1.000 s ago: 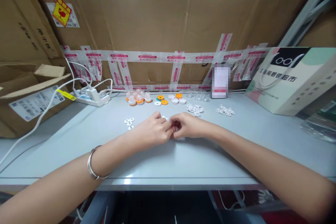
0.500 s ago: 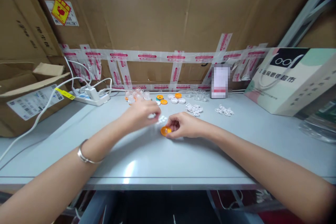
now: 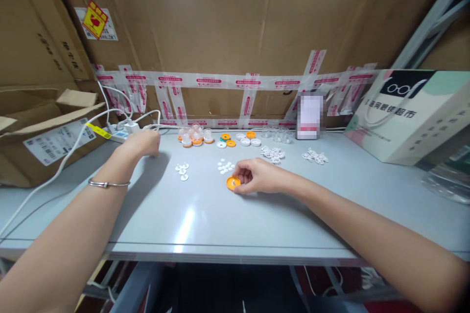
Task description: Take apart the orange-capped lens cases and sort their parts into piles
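Between the thumb and fingers of my right hand (image 3: 250, 176) is an orange round part (image 3: 232, 183), resting on the table with a small pale piece at its centre. My left hand (image 3: 146, 143) is farther left, near the power strip, its fingers curled; what they hold, if anything, is hidden. Several small white discs (image 3: 225, 167) lie just behind the orange part. More white pieces (image 3: 182, 171) sit between my hands. Clear domed parts with orange bases (image 3: 197, 141) stand at the back, beside orange, white and teal rings (image 3: 230, 144).
White small parts (image 3: 272, 154) and another white pile (image 3: 315, 156) lie right of centre, behind my right forearm. A phone (image 3: 309, 116) leans at the back. An open carton (image 3: 55, 142) and power strip (image 3: 119, 135) are left; a paper bag (image 3: 400, 122) stands right.
My left hand has moved left from beside the small white discs to near the power strip, uncovering the white pieces and domed parts. My right hand still holds the orange part.
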`<state>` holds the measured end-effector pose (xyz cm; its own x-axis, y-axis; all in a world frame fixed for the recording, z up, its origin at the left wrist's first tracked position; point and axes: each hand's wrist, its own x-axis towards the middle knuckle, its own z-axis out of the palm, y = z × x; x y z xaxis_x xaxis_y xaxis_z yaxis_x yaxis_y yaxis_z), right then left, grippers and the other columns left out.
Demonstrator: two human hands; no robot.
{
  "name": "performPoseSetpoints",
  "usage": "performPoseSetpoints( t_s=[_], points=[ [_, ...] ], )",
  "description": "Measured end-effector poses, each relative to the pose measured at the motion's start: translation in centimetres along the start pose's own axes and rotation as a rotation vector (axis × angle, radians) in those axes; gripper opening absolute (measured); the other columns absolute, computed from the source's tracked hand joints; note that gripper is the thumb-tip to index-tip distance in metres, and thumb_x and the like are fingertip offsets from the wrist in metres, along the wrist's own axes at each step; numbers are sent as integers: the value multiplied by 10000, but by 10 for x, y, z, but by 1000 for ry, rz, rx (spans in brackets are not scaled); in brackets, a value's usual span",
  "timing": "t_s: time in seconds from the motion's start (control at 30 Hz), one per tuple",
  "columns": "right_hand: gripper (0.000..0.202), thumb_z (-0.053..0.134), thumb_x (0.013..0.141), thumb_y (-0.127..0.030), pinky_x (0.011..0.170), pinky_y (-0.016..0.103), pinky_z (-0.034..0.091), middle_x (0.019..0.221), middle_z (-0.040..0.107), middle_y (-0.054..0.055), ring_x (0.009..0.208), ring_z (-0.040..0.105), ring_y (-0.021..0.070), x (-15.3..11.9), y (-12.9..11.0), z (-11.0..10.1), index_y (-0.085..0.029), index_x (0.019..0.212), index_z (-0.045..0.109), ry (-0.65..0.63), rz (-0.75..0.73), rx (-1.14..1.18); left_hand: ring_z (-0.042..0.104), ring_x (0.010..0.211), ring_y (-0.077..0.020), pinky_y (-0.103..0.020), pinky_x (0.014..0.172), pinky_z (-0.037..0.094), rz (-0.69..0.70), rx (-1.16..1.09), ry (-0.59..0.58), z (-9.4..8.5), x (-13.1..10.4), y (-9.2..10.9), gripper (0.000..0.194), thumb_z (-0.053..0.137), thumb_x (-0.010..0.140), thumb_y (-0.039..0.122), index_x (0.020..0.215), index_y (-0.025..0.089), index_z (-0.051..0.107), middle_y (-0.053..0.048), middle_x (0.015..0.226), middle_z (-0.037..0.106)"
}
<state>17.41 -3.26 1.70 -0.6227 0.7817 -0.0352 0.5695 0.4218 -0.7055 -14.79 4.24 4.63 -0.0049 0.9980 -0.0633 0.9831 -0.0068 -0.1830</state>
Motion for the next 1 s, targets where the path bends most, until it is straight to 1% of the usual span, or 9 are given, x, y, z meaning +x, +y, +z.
performPoseSetpoints(
  t_s=[0.17, 0.33, 0.5, 0.6, 0.67, 0.73, 0.8, 0.87, 1.0],
  points=[
    [247, 632, 627, -293, 556, 212, 414, 679, 553, -14, 606, 497, 95, -1, 1, -1, -162, 830, 579, 1, -10, -2, 587, 696, -246, -285, 528, 404, 1, -4, -25, -8, -9, 3, 140, 567, 528, 218, 643, 168, 630, -130, 779, 647],
    [240, 629, 633, -270, 563, 214, 419, 688, 556, -13, 614, 504, 97, 0, 0, 1, -165, 843, 581, -6, -12, -4, 592, 724, -273, -306, 540, 403, -37, 22, -9, -21, -23, 9, 171, 564, 576, 267, 705, 174, 626, -139, 839, 641],
    [292, 663, 626, -313, 558, 219, 410, 689, 565, -5, 610, 508, 100, -3, -8, -10, -164, 862, 583, 47, -17, 3, 593, 740, -285, -299, 551, 391, 5, 22, 164, -33, -40, 30, 242, 507, 691, 400, 748, 188, 609, -112, 827, 634],
    [348, 656, 644, -400, 547, 219, 394, 691, 555, 0, 593, 490, 94, -5, -9, -31, -163, 886, 578, 244, -12, 49, 598, 719, -269, -286, 543, 379, 118, 16, 273, -32, -45, 48, 298, 408, 780, 388, 719, 170, 602, -108, 784, 630],
    [384, 621, 671, -458, 534, 222, 378, 698, 549, 3, 584, 475, 93, -4, -1, -46, -165, 915, 574, 430, 16, 48, 599, 741, -249, -278, 565, 384, 220, -1, 323, -29, -46, 60, 279, 366, 806, 288, 748, 160, 607, -106, 810, 634],
    [413, 612, 666, -491, 529, 230, 364, 705, 551, 9, 587, 470, 102, 2, 11, -55, -163, 915, 585, 555, 68, -18, 595, 779, -221, -271, 614, 400, 372, -60, 337, -26, -49, 72, 261, 360, 802, 201, 811, 160, 618, -94, 865, 639],
    [409, 610, 660, -495, 543, 241, 361, 712, 558, 19, 600, 474, 115, 13, 24, -58, -157, 889, 610, 580, 125, -136, 586, 795, -186, -263, 672, 412, 559, -150, 319, -23, -54, 82, 262, 367, 807, 168, 854, 162, 625, -74, 888, 640],
    [394, 590, 679, -486, 581, 250, 370, 751, 568, 35, 638, 489, 130, 30, 32, -57, -155, 888, 635, 548, 148, -284, 576, 768, -157, -252, 691, 418, 720, -236, 285, -21, -60, 91, 251, 381, 822, 178, 845, 158, 629, -59, 860, 638],
    [379, 619, 663, -453, 669, 254, 373, 833, 563, 57, 744, 509, 159, 69, 30, -49, -173, 913, 672, 454, 103, -478, 571, 741, -128, -229, 677, 428, 908, -350, 168, -14, -70, 104, 203, 439, 822, 201, 875, 170, 633, -41, 852, 632]
  ],
)
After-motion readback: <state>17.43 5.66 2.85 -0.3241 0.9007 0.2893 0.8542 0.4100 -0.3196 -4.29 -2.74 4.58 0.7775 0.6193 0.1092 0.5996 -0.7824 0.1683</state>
